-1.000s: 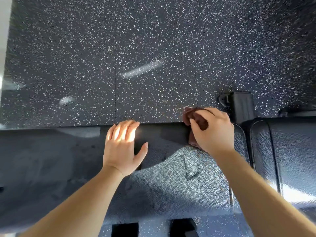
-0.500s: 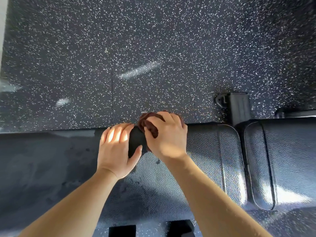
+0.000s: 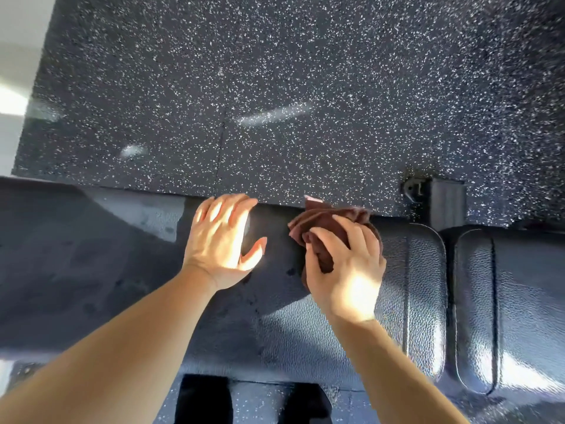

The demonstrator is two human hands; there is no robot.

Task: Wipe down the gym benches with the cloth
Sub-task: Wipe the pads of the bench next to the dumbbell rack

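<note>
Head view: the bench [image 3: 305, 328] runs left to right across the frame, so its long axis lies crosswise to both forearms. The cloth [image 3: 327, 220], dark brown and bunched, sits on the far edge of the bench pad, with its loose folds sticking out beyond the fingertips toward the speckled floor [image 3: 275, 87]. The right hand [image 3: 345, 270] is on top of the cloth, fingers [image 3: 328, 237] curled over it and gripping it against the pad. The left hand [image 3: 220, 243] lies flat on the same far edge, fingers straight and holding nothing, just beside the cloth on its left but apart from it. The right hand is therefore the working hand. Judgement: unwiped pad extends along the long axis on either side, and the left hand blocks a stroke to the left. A second pad [image 3: 519, 301] adjoins on the right, past a narrow gap.
</note>
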